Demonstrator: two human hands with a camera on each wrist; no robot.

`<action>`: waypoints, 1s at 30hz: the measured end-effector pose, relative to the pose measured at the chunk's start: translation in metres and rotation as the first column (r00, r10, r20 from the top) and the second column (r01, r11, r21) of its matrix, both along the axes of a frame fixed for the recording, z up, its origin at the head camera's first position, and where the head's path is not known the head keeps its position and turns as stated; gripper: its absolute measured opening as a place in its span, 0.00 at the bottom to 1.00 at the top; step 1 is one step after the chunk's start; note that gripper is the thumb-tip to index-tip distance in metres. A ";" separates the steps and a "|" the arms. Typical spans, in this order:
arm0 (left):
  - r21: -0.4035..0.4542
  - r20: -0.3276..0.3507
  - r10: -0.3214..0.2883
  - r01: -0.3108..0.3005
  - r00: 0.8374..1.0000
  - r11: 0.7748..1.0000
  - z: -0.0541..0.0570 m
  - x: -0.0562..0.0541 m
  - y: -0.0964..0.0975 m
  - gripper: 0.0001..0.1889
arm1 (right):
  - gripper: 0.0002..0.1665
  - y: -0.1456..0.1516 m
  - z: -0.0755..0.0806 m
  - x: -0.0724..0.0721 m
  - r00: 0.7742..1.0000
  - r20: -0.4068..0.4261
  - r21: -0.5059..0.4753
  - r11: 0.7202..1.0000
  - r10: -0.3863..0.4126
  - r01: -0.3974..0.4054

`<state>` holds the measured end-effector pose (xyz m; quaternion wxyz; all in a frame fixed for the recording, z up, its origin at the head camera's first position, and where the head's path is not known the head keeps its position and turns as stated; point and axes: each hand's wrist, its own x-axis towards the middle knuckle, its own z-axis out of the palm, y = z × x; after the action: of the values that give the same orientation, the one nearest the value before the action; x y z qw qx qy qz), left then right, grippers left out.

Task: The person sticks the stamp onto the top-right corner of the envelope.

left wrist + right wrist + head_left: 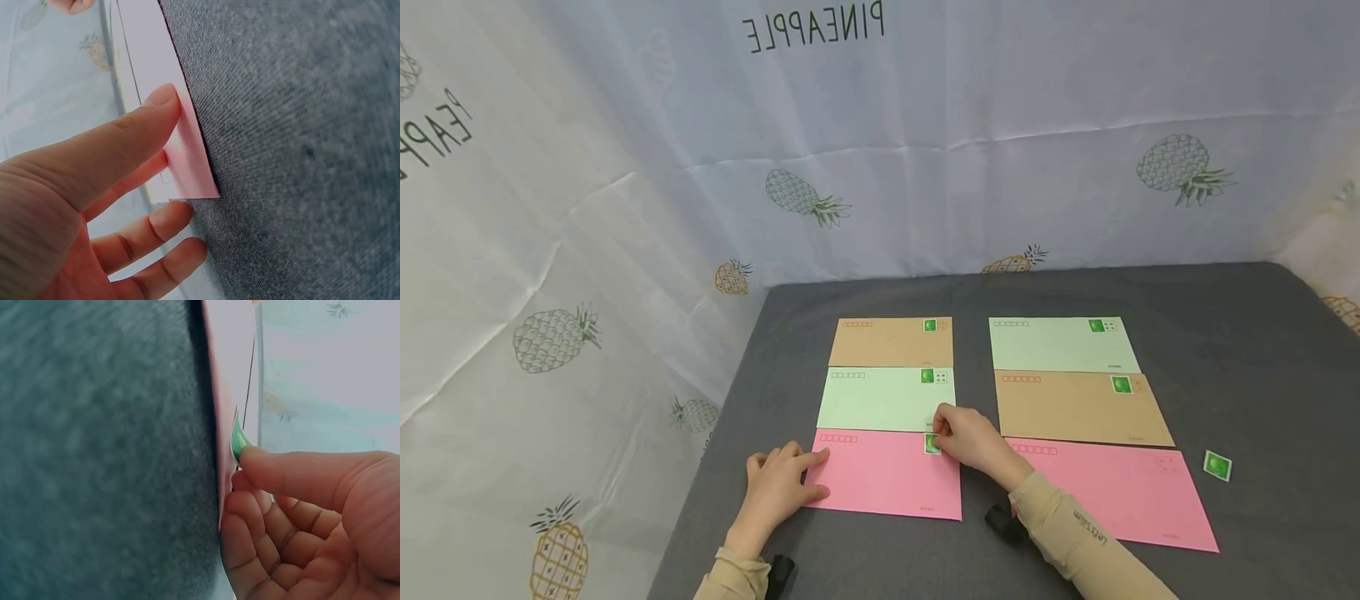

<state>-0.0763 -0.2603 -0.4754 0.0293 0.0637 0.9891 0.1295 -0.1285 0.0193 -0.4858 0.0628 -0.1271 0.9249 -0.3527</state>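
At the front of the left column lies a pink envelope (880,479). My left hand (777,487) rests at its left edge, thumb and fingers spread over the paper; in the left wrist view the thumb lies on the pink envelope (190,153). My right hand (973,437) pinches a green stamp (931,444) at the envelope's upper right corner. The right wrist view shows this stamp (237,440) slightly curved, with one edge under the thumb and its far end against the pink paper. How much of it touches the envelope is hidden.
Behind lie a green envelope (872,404) and a brown envelope (880,346), both stamped. On the right are a stamped green envelope (1052,350), a stamped brown envelope (1067,408) and an unstamped pink envelope (1120,492). A loose green stamp (1217,466) lies on the grey tabletop (1277,375).
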 end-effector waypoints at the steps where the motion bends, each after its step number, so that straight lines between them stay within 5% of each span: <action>1: 0.000 -0.002 0.001 -0.001 1.000 1.000 0.000 0.000 0.000 0.26 | 0.09 0.000 0.000 0.000 1.000 -0.002 0.007 1.000 0.001 -0.001; 30: 0.022 0.018 0.028 -0.029 0.999 0.999 -0.003 0.000 0.001 0.27 | 0.09 0.000 -0.002 -0.001 0.997 -0.025 0.029 0.997 0.069 -0.068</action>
<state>-0.0764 -0.2593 -0.4780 0.0355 0.0487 0.9881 0.1413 -0.1295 0.0194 -0.4877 0.0646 -0.1626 0.9256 -0.3356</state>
